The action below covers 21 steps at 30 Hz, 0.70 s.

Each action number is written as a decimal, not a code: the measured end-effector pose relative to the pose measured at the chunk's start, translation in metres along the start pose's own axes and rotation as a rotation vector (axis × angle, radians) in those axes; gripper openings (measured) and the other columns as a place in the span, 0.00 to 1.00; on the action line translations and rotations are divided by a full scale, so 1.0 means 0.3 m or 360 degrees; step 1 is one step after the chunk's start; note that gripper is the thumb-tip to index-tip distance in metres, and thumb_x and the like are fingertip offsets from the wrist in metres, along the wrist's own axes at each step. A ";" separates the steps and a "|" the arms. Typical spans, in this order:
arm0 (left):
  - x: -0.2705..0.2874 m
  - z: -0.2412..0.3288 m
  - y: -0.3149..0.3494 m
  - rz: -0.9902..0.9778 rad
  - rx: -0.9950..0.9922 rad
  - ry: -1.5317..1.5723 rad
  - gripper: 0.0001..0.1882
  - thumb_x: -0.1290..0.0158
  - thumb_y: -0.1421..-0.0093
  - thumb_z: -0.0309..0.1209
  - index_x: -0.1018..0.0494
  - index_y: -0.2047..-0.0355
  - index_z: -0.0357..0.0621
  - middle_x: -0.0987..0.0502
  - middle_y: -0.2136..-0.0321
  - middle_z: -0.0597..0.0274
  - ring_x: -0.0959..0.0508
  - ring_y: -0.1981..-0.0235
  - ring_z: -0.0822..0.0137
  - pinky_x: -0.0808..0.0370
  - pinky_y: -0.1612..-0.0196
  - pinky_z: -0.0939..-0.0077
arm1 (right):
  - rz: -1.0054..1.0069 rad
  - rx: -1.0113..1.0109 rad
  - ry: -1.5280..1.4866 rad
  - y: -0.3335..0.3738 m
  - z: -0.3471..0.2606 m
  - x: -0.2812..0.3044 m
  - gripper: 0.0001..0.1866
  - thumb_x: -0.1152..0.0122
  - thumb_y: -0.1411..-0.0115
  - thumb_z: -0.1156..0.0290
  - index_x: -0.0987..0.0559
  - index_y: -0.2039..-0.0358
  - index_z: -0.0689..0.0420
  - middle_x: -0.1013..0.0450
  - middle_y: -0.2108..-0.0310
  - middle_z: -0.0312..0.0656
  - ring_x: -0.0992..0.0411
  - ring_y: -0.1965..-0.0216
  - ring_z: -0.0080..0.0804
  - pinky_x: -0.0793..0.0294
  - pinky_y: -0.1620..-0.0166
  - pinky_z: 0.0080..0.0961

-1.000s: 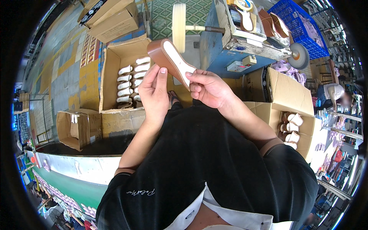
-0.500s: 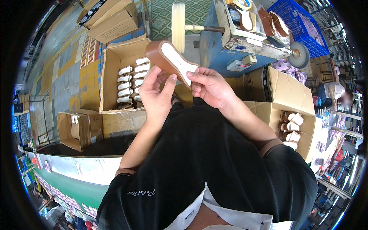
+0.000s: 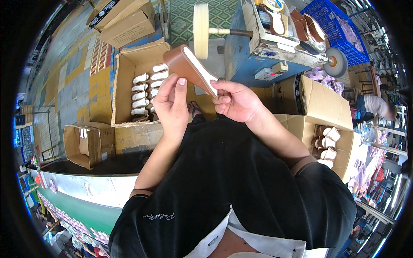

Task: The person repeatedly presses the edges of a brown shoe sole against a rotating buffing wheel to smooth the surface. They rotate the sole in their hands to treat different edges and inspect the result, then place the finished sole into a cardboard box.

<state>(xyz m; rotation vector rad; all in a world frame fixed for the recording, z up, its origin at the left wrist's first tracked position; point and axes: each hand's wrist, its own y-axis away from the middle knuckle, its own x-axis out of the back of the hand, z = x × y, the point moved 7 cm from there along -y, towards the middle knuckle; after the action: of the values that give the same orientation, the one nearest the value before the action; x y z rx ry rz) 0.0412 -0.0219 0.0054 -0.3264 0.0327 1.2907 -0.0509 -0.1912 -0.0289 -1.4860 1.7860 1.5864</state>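
A brown wedge shoe sole (image 3: 184, 64) with a white top face is held up in front of my chest, tilted so its smooth brown side shows broadly. My left hand (image 3: 171, 101) grips it near the thick end, the thumb lying along the side and the fingers partly hidden behind. At the thin end my right hand (image 3: 235, 99) pinches it between thumb and curled fingers. Just beyond the sole stands a pale yellow buffing wheel (image 3: 200, 32) on a shaft from a blue machine (image 3: 243, 51); a gap lies between wheel and sole.
Left of my hands, an open cardboard box (image 3: 124, 69) holds rows of similar soles. Another carton (image 3: 344, 150) with soles stands at the right. A grey wheel (image 3: 337, 62) sits at the machine's right side, near a blue crate (image 3: 333, 26). A small carton (image 3: 88, 146) is at lower left.
The sole has been rolled, so more of its brown side and less of its white top shows. My left thumb has shifted left along it. My right hand keeps its pinch.
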 end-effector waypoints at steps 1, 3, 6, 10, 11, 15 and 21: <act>0.004 -0.005 0.000 0.0026 0.0019 0.0028 0.16 0.37 0.21 0.25 0.19 0.39 0.27 0.14 0.48 0.58 0.17 0.50 0.74 0.21 0.42 0.78 | -0.0009 -0.0025 -0.0008 -0.001 0.003 0.001 0.07 0.29 0.24 0.68 0.17 0.52 0.55 0.19 0.66 0.29 0.34 0.77 0.13 0.32 0.69 0.18; 0.014 -0.015 0.001 0.0077 0.0056 0.0084 0.16 0.35 0.22 0.26 0.19 0.40 0.27 0.13 0.50 0.58 0.17 0.51 0.75 0.21 0.43 0.78 | -0.0034 -0.0069 -0.0034 -0.002 0.011 0.001 0.06 0.30 0.23 0.68 0.17 0.51 0.55 0.19 0.64 0.29 0.35 0.77 0.12 0.32 0.69 0.18; 0.026 -0.021 -0.004 0.0095 0.0063 0.0118 0.15 0.36 0.21 0.28 0.16 0.40 0.31 0.11 0.51 0.58 0.14 0.52 0.72 0.16 0.41 0.72 | -0.0048 -0.0045 -0.0028 0.004 0.008 0.004 0.06 0.30 0.23 0.69 0.17 0.51 0.55 0.19 0.63 0.30 0.35 0.77 0.12 0.32 0.69 0.17; 0.032 -0.026 -0.004 0.0079 0.0066 0.0134 0.15 0.35 0.22 0.28 0.16 0.41 0.31 0.11 0.53 0.59 0.14 0.53 0.72 0.16 0.43 0.73 | -0.0047 0.0010 0.0013 0.015 -0.007 0.012 0.06 0.31 0.23 0.69 0.17 0.51 0.55 0.19 0.64 0.29 0.35 0.77 0.11 0.33 0.69 0.17; 0.032 -0.028 -0.003 0.0072 0.0067 0.0138 0.15 0.35 0.22 0.28 0.16 0.41 0.31 0.11 0.53 0.59 0.14 0.53 0.72 0.16 0.42 0.72 | -0.0051 0.0017 0.0005 0.018 -0.010 0.012 0.06 0.31 0.23 0.68 0.17 0.51 0.55 0.19 0.64 0.29 0.35 0.77 0.11 0.33 0.69 0.17; 0.042 -0.047 -0.007 0.0075 0.0125 0.0125 0.14 0.38 0.19 0.31 0.16 0.43 0.32 0.11 0.52 0.58 0.14 0.52 0.70 0.16 0.42 0.67 | -0.0040 0.0009 0.0025 0.029 -0.012 0.007 0.06 0.30 0.23 0.68 0.17 0.50 0.55 0.21 0.65 0.27 0.35 0.77 0.11 0.33 0.69 0.18; 0.044 -0.060 -0.021 -0.0016 0.0168 0.0445 0.17 0.44 0.16 0.40 0.16 0.46 0.38 0.11 0.50 0.56 0.13 0.51 0.65 0.17 0.41 0.57 | 0.0047 0.0426 0.0505 0.076 -0.080 -0.034 0.14 0.26 0.25 0.69 0.16 0.43 0.57 0.24 0.69 0.29 0.34 0.77 0.16 0.31 0.70 0.22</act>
<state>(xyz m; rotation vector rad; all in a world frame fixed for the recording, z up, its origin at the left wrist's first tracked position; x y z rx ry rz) 0.0537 -0.0156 -0.0130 -0.4136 0.3348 1.2206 -0.0567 -0.2107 -0.0010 -1.6536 2.1017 1.1127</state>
